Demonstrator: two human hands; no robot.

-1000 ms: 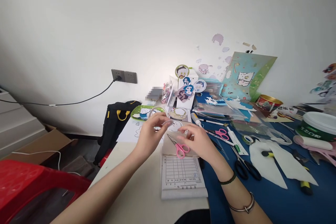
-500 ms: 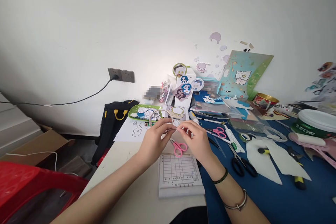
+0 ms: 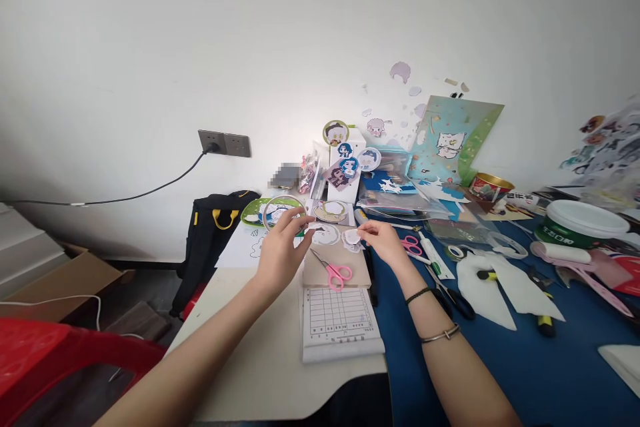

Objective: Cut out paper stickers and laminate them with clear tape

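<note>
Around a roll of clear tape (image 3: pixel 269 204) my left hand (image 3: pixel 283 247) is closed, thumb and fingers near its lower edge. My right hand (image 3: pixel 384 241) is pinched at the fingertips, right at the edge of some white paper cutouts (image 3: pixel 352 238). Whatever lies between those fingertips is too small to make out. A round paper piece (image 3: pixel 326 235) lies between the two hands. Below it, pink-handled scissors (image 3: pixel 339 275) rest on a beige pad (image 3: pixel 315 273), with a printed form pad (image 3: pixel 343 317) nearer me.
Black-handled scissors (image 3: pixel 460 303), a glue tube (image 3: pixel 436 257) and white sheet pieces (image 3: pixel 483 290) lie on the blue surface (image 3: pixel 425 373) at right. Behind stand a patterned card (image 3: pixel 453 140) and a green-and-white tub (image 3: pixel 583 223). A red stool (image 3: pixel 65 347) is at lower left.
My hands, fingertips together before, are now apart. The right hand has moved right to the white cutouts; the left has shifted slightly left with the tape. The view has turned slightly rightward.
</note>
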